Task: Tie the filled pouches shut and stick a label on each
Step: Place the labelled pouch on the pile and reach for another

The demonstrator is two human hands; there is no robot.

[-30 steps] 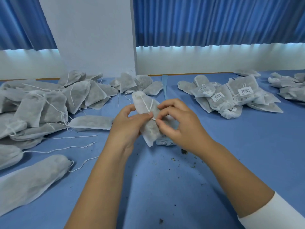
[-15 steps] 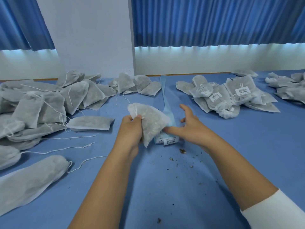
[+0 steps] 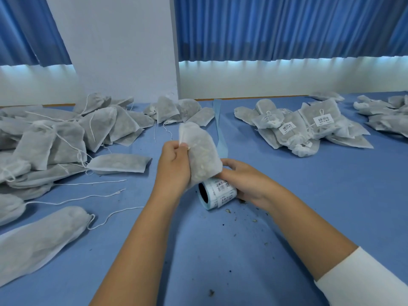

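My left hand (image 3: 173, 164) grips a filled grey pouch (image 3: 202, 151) near its tied top and holds it upright above the blue table (image 3: 220, 250). Just below the pouch lies a roll of white barcode labels (image 3: 217, 193) on its side. My right hand (image 3: 247, 182) holds the roll from the right, fingers curled over its top; the pouch's lower corner hides the fingertips. A strip of pale blue backing paper (image 3: 220, 131) trails from behind the pouch toward the wall.
A heap of unlabelled pouches (image 3: 66, 138) with loose white strings fills the left side. Labelled pouches (image 3: 302, 129) are piled at the right, more pouches (image 3: 384, 113) at the far right. A few pouches (image 3: 176, 111) lie by the white pillar. Crumbs dot the table near the roll.
My hands stopped working the string. The left hand kept the pouch and lifted it; the right hand let go, reached down to the table and took hold of the label roll.
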